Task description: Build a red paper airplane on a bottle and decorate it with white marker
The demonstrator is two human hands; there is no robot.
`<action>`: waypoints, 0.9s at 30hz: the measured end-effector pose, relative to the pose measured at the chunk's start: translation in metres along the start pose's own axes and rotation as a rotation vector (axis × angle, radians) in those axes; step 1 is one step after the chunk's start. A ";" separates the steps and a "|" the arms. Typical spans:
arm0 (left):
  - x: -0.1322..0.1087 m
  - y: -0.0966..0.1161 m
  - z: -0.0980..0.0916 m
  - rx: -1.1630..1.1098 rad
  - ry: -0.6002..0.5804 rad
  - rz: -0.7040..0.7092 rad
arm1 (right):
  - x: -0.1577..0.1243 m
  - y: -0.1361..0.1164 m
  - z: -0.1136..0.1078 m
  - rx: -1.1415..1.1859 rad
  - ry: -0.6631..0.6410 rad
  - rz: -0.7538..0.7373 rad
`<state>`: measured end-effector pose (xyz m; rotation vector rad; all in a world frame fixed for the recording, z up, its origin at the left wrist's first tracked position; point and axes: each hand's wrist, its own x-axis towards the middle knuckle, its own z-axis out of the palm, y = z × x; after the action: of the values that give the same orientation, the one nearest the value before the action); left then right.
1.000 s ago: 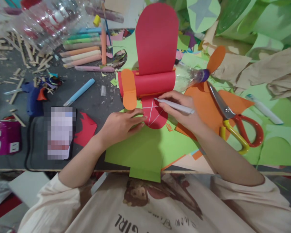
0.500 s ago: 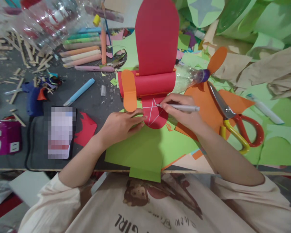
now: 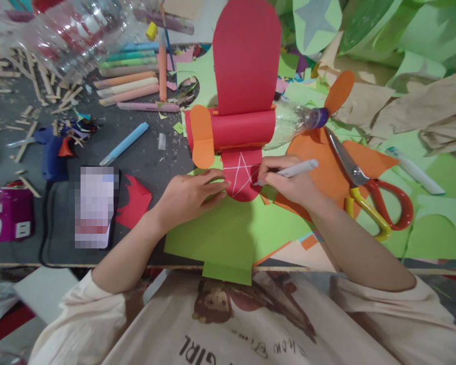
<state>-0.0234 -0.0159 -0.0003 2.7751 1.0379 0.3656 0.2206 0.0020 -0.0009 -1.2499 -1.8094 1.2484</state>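
A plastic bottle plane (image 3: 292,119) lies on its side, wrapped in red paper with tall red wings (image 3: 246,61) and an orange tail fin (image 3: 202,137). Its near red wing (image 3: 240,175) lies flat on green paper and carries white star lines. My left hand (image 3: 192,195) presses flat beside that wing, fingertips on its left edge. My right hand (image 3: 289,182) grips a white marker (image 3: 294,169), whose tip touches the wing's right side. An orange propeller (image 3: 339,91) sits at the bottle's cap.
Red-handled scissors (image 3: 368,190) lie on orange paper right of my right hand. Several chalk markers (image 3: 127,81) and wooden sticks are scattered at the back left. A phone (image 3: 96,207) rests on a dark pad. Green paper sheets (image 3: 228,233) reach the table's near edge.
My right hand has drawn the marker tip down and to the right across the red wing, adding a line to the white star. My left hand has stayed put.
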 end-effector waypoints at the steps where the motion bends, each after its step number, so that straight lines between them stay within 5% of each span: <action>1: 0.000 0.000 0.000 0.000 -0.009 -0.003 | 0.000 -0.001 -0.001 -0.002 -0.016 0.004; 16: 0.000 0.000 -0.001 -0.003 -0.009 0.001 | -0.003 -0.002 -0.006 0.043 -0.111 0.018; 22: -0.002 0.000 0.000 -0.012 0.021 0.003 | -0.002 0.015 -0.005 0.368 0.170 0.016; 27: -0.002 0.001 -0.001 0.016 -0.004 0.007 | -0.002 0.015 0.001 0.335 0.286 -0.059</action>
<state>-0.0245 -0.0175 0.0005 2.7932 1.0353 0.3535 0.2263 0.0011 -0.0152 -1.1115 -1.3600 1.2106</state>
